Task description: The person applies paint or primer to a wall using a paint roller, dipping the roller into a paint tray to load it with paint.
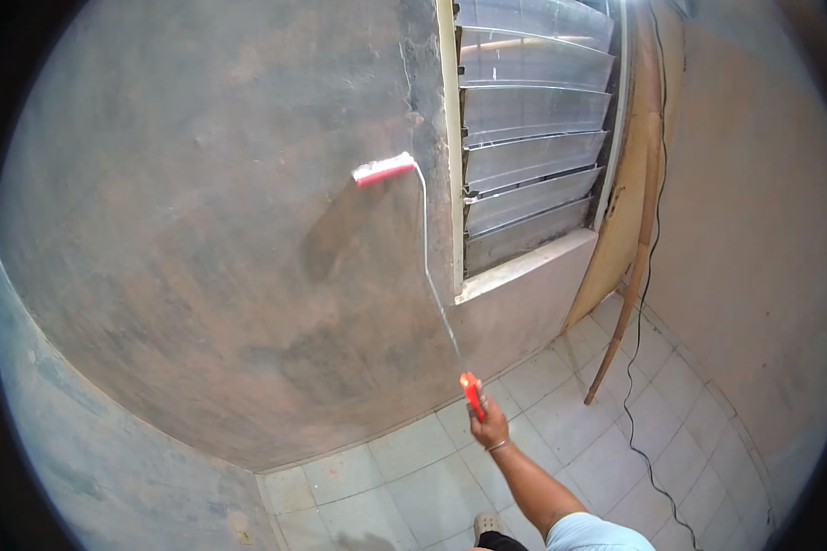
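Observation:
My right hand point(490, 424) is closed around the orange-red handle of a paint roller point(384, 170), with a thin bracelet at the wrist. From the handle a long bent wire frame runs up to the roller head, which is red below and white along its top. The head lies over the grey, patchy wall point(202, 184), left of the window, and a dark shadow falls below it to the left. My left hand is out of the picture.
A louvred window point(538, 110) with a pale sill point(528, 266) is set in the wall. Right of it lean a wooden board point(606, 234) and a curved pole point(648, 184). A black cable point(628, 395) hangs down and trails over the tiled floor point(413, 455). My shoe point(487, 523) shows at the bottom.

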`<control>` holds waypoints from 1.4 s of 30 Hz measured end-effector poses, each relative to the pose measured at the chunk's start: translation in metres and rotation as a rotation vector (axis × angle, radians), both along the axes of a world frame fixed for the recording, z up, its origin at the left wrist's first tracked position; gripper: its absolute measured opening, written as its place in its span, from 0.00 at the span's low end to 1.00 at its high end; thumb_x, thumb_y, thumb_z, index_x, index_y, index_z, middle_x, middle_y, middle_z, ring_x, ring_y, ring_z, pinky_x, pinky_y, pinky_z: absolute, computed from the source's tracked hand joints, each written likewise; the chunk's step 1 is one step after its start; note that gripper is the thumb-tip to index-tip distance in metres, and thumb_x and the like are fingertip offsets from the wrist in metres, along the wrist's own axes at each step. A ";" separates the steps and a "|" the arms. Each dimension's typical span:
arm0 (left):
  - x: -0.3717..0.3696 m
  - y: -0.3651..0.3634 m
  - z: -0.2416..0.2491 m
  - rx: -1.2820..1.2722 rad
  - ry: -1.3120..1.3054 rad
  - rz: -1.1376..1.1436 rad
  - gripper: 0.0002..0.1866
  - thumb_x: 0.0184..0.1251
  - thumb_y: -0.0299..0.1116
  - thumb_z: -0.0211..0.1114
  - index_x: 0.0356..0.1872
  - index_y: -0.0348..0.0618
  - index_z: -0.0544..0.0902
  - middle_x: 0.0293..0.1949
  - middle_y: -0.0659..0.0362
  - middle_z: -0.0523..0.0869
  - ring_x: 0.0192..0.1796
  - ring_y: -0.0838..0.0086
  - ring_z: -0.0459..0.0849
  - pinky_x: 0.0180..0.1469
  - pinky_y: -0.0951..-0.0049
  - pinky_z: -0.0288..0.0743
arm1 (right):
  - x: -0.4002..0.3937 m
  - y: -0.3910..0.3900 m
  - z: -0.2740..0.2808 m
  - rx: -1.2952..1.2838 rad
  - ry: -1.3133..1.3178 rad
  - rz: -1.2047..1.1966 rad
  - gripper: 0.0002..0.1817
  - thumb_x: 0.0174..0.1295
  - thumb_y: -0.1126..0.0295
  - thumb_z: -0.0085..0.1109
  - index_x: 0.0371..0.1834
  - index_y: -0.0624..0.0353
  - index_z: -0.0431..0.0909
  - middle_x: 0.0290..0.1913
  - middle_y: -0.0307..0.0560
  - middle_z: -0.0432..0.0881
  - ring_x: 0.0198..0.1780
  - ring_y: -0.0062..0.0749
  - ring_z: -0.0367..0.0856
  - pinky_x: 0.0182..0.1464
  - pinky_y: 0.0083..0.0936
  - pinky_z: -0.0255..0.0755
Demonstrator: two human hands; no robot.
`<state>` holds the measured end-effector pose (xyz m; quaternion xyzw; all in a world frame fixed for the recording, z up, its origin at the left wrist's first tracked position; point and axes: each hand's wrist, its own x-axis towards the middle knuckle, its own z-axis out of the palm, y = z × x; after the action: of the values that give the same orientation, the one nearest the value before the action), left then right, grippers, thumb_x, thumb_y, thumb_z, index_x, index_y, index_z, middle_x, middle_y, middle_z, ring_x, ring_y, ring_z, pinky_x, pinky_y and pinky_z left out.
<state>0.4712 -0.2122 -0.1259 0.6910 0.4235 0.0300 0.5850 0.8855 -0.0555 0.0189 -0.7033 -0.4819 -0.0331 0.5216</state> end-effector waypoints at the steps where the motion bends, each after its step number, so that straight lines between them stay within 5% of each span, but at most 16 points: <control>1: 0.043 0.021 0.020 -0.001 -0.033 0.000 0.20 0.76 0.27 0.51 0.67 0.45 0.69 0.54 0.56 0.81 0.49 0.66 0.80 0.52 0.63 0.76 | 0.004 -0.001 -0.021 -0.049 0.011 0.013 0.38 0.64 0.71 0.59 0.77 0.46 0.55 0.34 0.54 0.78 0.31 0.53 0.77 0.33 0.40 0.72; 4: 0.147 0.092 0.078 0.013 -0.110 -0.008 0.20 0.76 0.28 0.51 0.67 0.45 0.70 0.53 0.56 0.81 0.48 0.66 0.80 0.52 0.63 0.76 | -0.003 -0.012 -0.086 -0.065 0.039 0.052 0.35 0.64 0.68 0.60 0.75 0.48 0.60 0.32 0.51 0.77 0.32 0.50 0.78 0.32 0.40 0.74; 6: 0.209 0.146 0.112 0.182 -0.071 -0.021 0.24 0.66 0.42 0.64 0.57 0.38 0.77 0.46 0.45 0.86 0.51 0.57 0.85 0.55 0.63 0.77 | -0.006 -0.022 -0.117 -0.078 0.116 0.089 0.37 0.64 0.69 0.59 0.77 0.49 0.57 0.34 0.52 0.77 0.33 0.51 0.78 0.34 0.39 0.74; 7: 0.233 0.171 0.102 0.309 -0.089 -0.003 0.23 0.67 0.42 0.64 0.57 0.39 0.77 0.48 0.45 0.85 0.52 0.54 0.84 0.55 0.62 0.76 | -0.005 -0.019 -0.116 -0.085 0.114 0.088 0.37 0.64 0.69 0.59 0.77 0.49 0.57 0.34 0.52 0.77 0.33 0.51 0.78 0.34 0.39 0.74; 10: 0.309 0.237 0.166 0.536 -0.444 0.198 0.19 0.72 0.41 0.59 0.55 0.37 0.75 0.42 0.45 0.85 0.45 0.60 0.85 0.49 0.66 0.77 | -0.013 0.028 -0.063 0.071 0.164 0.168 0.37 0.63 0.72 0.56 0.77 0.51 0.55 0.38 0.54 0.78 0.37 0.51 0.79 0.37 0.39 0.75; 13: 0.347 0.280 0.205 0.676 -0.454 0.233 0.17 0.75 0.40 0.55 0.52 0.37 0.76 0.37 0.47 0.85 0.42 0.63 0.85 0.45 0.65 0.77 | 0.006 0.075 -0.007 0.143 0.219 0.215 0.37 0.62 0.73 0.56 0.77 0.53 0.56 0.43 0.55 0.79 0.42 0.51 0.80 0.41 0.38 0.76; 15: 0.358 0.292 0.190 0.578 -0.448 0.284 0.15 0.76 0.40 0.54 0.49 0.36 0.77 0.35 0.49 0.85 0.39 0.67 0.85 0.41 0.64 0.76 | 0.010 0.082 -0.037 0.140 0.232 0.219 0.38 0.61 0.73 0.55 0.77 0.54 0.56 0.45 0.55 0.80 0.44 0.51 0.81 0.43 0.37 0.77; 21: 0.345 0.251 -0.032 0.392 -0.422 0.137 0.16 0.74 0.40 0.56 0.51 0.39 0.80 0.38 0.51 0.87 0.42 0.71 0.86 0.45 0.68 0.77 | 0.015 0.005 -0.263 -0.011 0.104 0.165 0.38 0.63 0.72 0.54 0.77 0.56 0.53 0.44 0.58 0.82 0.43 0.54 0.82 0.45 0.38 0.77; 23: 0.345 0.246 -0.076 0.391 -0.237 0.021 0.17 0.74 0.42 0.56 0.53 0.39 0.79 0.40 0.50 0.87 0.42 0.68 0.86 0.46 0.67 0.77 | 0.016 0.001 -0.288 -0.058 0.089 0.153 0.37 0.63 0.72 0.54 0.77 0.56 0.54 0.44 0.58 0.82 0.43 0.54 0.82 0.45 0.38 0.77; 24: 0.352 0.248 -0.090 0.426 -0.386 0.104 0.19 0.73 0.47 0.55 0.51 0.43 0.81 0.37 0.43 0.86 0.41 0.53 0.87 0.43 0.60 0.77 | 0.020 0.003 -0.295 -0.092 0.071 0.136 0.37 0.63 0.71 0.54 0.77 0.56 0.54 0.44 0.58 0.82 0.43 0.54 0.82 0.45 0.39 0.77; 27: 0.367 0.281 -0.016 0.527 -0.495 0.266 0.20 0.73 0.48 0.55 0.49 0.42 0.83 0.35 0.43 0.87 0.40 0.54 0.88 0.42 0.61 0.77 | 0.026 0.053 -0.198 0.025 0.048 0.140 0.39 0.61 0.69 0.56 0.77 0.56 0.53 0.45 0.60 0.82 0.45 0.56 0.81 0.46 0.41 0.76; 30: 0.374 0.327 0.086 0.545 -0.689 0.260 0.23 0.74 0.49 0.57 0.41 0.34 0.83 0.29 0.53 0.86 0.32 0.74 0.82 0.38 0.67 0.76 | 0.027 0.100 -0.093 0.195 0.075 0.177 0.40 0.62 0.70 0.54 0.79 0.50 0.49 0.42 0.62 0.82 0.43 0.58 0.81 0.43 0.44 0.74; 34: 0.372 0.351 0.123 0.653 -0.618 0.195 0.24 0.73 0.49 0.58 0.32 0.34 0.83 0.24 0.58 0.83 0.29 0.81 0.76 0.33 0.70 0.73 | 0.030 0.116 -0.065 0.215 0.025 0.135 0.39 0.64 0.71 0.51 0.79 0.48 0.47 0.37 0.63 0.81 0.38 0.60 0.79 0.40 0.47 0.72; 40: 0.359 0.290 -0.073 0.539 -0.301 0.123 0.23 0.71 0.53 0.57 0.32 0.42 0.85 0.24 0.51 0.84 0.27 0.68 0.82 0.34 0.63 0.74 | 0.014 0.034 -0.241 -0.039 0.155 0.080 0.37 0.67 0.66 0.49 0.79 0.52 0.47 0.38 0.66 0.81 0.39 0.64 0.80 0.41 0.50 0.73; 42: 0.371 0.278 -0.076 0.588 -0.324 0.173 0.23 0.71 0.53 0.57 0.31 0.42 0.85 0.23 0.51 0.84 0.26 0.68 0.82 0.33 0.62 0.74 | 0.025 0.030 -0.246 -0.014 0.145 0.097 0.37 0.67 0.66 0.49 0.79 0.52 0.47 0.37 0.66 0.81 0.38 0.64 0.80 0.40 0.50 0.73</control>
<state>0.8420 0.0655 -0.2014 0.7776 0.3556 0.3096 0.4159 0.9107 -0.0251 -0.2273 -0.6834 -0.4766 0.0465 0.5511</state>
